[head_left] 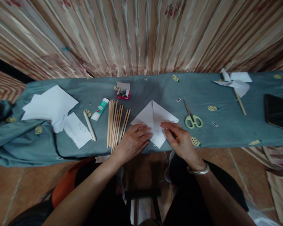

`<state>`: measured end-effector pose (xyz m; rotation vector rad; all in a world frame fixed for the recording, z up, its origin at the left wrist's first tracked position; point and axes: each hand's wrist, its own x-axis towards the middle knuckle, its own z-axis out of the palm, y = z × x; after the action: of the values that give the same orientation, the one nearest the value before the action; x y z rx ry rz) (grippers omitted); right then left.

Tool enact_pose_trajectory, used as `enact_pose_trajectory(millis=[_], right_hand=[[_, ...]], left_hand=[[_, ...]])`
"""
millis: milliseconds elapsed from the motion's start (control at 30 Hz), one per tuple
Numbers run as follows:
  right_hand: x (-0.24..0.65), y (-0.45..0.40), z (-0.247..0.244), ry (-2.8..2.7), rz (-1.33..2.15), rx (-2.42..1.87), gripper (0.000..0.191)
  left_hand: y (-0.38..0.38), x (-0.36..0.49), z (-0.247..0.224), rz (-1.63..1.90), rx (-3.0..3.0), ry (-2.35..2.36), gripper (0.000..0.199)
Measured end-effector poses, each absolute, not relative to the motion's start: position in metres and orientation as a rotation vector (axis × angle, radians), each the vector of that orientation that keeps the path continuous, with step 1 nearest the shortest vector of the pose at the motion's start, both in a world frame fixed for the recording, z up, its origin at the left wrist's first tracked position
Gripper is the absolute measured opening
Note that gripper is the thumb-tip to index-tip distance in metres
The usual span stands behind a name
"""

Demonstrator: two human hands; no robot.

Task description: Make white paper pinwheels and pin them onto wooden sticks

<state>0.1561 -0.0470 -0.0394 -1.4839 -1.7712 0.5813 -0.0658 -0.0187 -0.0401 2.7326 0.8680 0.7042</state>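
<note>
A square sheet of white paper [153,114] lies on the cloth with one corner pointing away from me, creased along its diagonals. Flat on its left part rests my left hand [134,138], fingers stretched out side by side. My right hand [180,138] is at the right part of the sheet, thumb and index finger drawn together on the paper; a silver bangle circles that wrist. Just right of the sheet are scissors [192,119] with green handles. Several thin wooden sticks [116,124] lie left of it.
On the green-grey cloth [155,88] are a glue stick [100,109], a white rod [89,125], a red box of small metal pieces [123,91] and white papers [49,105]. To the right lie a paper pinwheel [240,84] on a stick and a dark phone [276,111]. A curtain [141,37] hangs behind.
</note>
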Motion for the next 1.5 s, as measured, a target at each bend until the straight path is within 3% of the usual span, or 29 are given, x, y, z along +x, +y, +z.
enact_pose_trajectory(millis=[400, 633, 867, 1100, 1267, 1500], right_hand=[[0.160, -0.052, -0.040, -1.883, 0.547, -1.427, 0.027], [0.162, -0.058, -0.037, -1.800, 0.707, -1.425, 0.032], [0.163, -0.060, -0.038, -1.635, 0.913, -1.435, 0.007], [0.160, -0.058, -0.036, -1.628, 0.903, -1.462, 0.012], [0.157, -0.056, -0.037, -1.647, 0.843, -1.492, 0.002], [0.148, -0.056, -0.040, -1.696, 0.662, -1.560, 0.006]], left_hand=[[-0.016, -0.062, -0.054, 0.769, 2.811, 0.809, 0.014], [-0.019, -0.055, -0.047, 0.848, 2.669, 0.882, 0.014], [-0.032, -0.049, -0.042, 0.868, 2.434, 0.892, 0.013], [-0.029, -0.047, -0.040, 0.856, 2.351, 0.926, 0.012], [-0.028, -0.045, -0.038, 0.840, 2.321, 0.939, 0.012], [-0.033, -0.047, -0.039, 0.844, 2.354, 0.924, 0.024]])
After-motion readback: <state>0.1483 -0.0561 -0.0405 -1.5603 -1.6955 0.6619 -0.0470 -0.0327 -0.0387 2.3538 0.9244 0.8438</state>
